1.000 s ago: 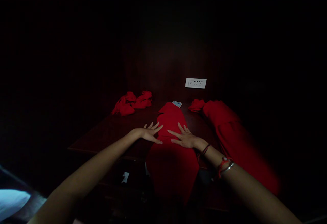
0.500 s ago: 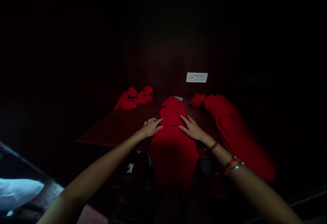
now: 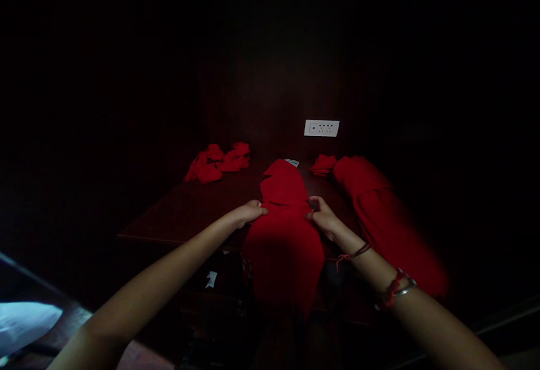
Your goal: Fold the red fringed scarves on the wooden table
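A long red cloth (image 3: 283, 229) lies along the middle of a dark wooden table (image 3: 185, 212) and hangs over its near edge. My left hand (image 3: 248, 212) is closed on the cloth's left edge. My right hand (image 3: 321, 215) pinches the cloth's right edge at the same height. Bracelets and a red thread circle my right wrist.
A crumpled red cloth pile (image 3: 217, 162) sits at the table's far left. Another long red cloth (image 3: 379, 207) drapes over the right side. A white wall socket (image 3: 321, 128) is behind. A small pale object (image 3: 292, 162) lies beyond the middle cloth. The room is very dark.
My hands went from lying flat with spread fingers on the cloth to sliding outward and closing on its two side edges.
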### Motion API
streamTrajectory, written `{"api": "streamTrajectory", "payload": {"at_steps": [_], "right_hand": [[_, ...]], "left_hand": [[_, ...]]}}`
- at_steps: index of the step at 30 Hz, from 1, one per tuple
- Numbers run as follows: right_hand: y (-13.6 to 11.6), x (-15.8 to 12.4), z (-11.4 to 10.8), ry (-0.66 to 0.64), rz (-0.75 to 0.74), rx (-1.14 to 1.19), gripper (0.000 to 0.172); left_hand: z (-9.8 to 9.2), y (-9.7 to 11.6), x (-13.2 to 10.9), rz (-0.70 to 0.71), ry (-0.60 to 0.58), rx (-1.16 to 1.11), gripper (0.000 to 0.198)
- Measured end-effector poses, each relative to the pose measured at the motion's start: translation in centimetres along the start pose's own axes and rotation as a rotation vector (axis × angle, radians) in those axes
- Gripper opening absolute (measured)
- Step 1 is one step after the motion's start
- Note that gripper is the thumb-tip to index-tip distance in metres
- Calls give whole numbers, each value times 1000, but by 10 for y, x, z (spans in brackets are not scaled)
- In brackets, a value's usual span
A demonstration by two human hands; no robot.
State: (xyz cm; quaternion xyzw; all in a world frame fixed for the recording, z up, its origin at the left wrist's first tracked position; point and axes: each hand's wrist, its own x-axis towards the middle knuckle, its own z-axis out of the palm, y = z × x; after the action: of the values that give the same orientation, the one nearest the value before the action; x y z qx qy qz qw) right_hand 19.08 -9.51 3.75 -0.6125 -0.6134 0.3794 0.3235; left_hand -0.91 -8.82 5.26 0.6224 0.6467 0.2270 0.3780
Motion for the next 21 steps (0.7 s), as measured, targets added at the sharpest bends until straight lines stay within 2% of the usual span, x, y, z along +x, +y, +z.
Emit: {"api": "streamTrajectory", "payload": {"at_steps": [3,6,8,11,14,17,21], "right_hand": [[3,2,1,20,14,-22,63],[4,12,6,138,46,-140,66],[4,19,9,218,60,-216,61],[4,27,8,274,33,-298,49],[7,29,2,246,5,-361,45],[8,31,-4,178,-72,-464,45],[2,34,-4,117,-223,-605,51]], "left_hand": [[1,-1,1,-31,-14,26,13],[3,-3,12,22,129,204,24],[3,-5,19,42,210,310,33],[2,-7,24,37,240,439,36],[3,-8,21,57,214,571,31],[9,-4,16,128,211,680,36],[20,1,16,373,303,753,47]]}}
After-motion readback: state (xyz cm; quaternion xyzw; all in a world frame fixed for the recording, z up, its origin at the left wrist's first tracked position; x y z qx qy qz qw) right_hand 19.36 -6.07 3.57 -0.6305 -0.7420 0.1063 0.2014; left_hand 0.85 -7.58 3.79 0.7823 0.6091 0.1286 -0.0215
